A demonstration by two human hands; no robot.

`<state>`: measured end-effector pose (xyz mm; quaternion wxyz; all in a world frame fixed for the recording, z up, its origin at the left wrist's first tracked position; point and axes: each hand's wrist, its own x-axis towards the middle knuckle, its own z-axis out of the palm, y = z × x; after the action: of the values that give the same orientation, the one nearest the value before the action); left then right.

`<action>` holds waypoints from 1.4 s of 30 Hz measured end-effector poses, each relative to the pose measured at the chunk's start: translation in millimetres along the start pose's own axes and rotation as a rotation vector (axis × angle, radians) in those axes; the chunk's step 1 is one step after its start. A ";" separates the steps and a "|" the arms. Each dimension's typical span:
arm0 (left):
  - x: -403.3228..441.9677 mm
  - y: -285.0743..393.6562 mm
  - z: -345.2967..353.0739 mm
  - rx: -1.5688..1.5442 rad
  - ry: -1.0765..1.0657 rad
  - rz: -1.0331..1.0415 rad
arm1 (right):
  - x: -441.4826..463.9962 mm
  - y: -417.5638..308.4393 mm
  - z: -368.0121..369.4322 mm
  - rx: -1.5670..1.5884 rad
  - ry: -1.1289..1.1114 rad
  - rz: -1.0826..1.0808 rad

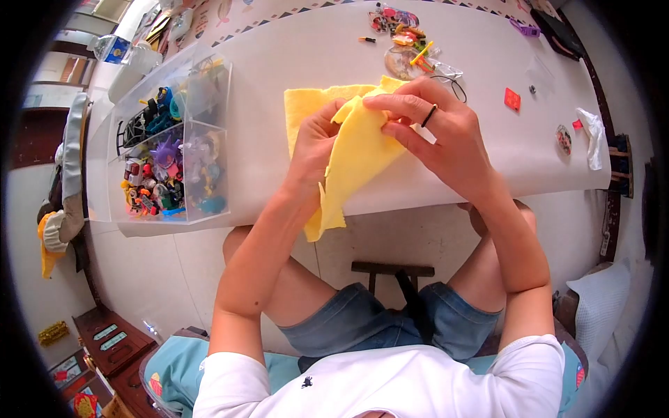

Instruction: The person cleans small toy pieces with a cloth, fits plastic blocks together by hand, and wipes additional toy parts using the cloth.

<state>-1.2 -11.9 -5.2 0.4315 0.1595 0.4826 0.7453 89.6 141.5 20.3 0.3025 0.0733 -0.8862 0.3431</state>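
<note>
A yellow cloth, soft and folded over, is held up above the front edge of the white table. My left hand grips it from the left, partly behind the fabric. At its upper right edge, my right hand pinches the cloth between thumb and fingers; a dark band circles one finger. Part of the yellow material spreads behind my left hand over the tabletop, and a loose corner hangs below the table edge. Whether it is one piece or two I cannot tell.
A clear divided box of small toys stands at the left, near a plastic bottle. Small toys and a round bag lie at the back. A red piece and white crumpled plastic are on the right.
</note>
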 end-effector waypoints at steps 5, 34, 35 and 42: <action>2.3 -3.0 -1.5 -0.056 -0.020 -0.039 | 0.0 -3.7 -3.6 0.153 -0.022 0.136; 9.9 -12.4 -7.3 0.074 -0.119 0.072 | 11.3 -20.4 -4.0 -0.112 0.026 -0.109; 12.6 -15.7 -8.0 -0.053 -0.179 0.120 | 16.2 -23.7 -4.5 -0.134 -0.025 -0.114; -7.2 8.5 1.3 -0.156 0.081 -0.067 | 64.4 -47.2 5.7 0.012 0.071 0.118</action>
<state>-0.3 -18.2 4.0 0.4473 0.0791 0.4450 0.7717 50.8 107.2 81.3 0.3128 0.0106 -0.8755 0.3681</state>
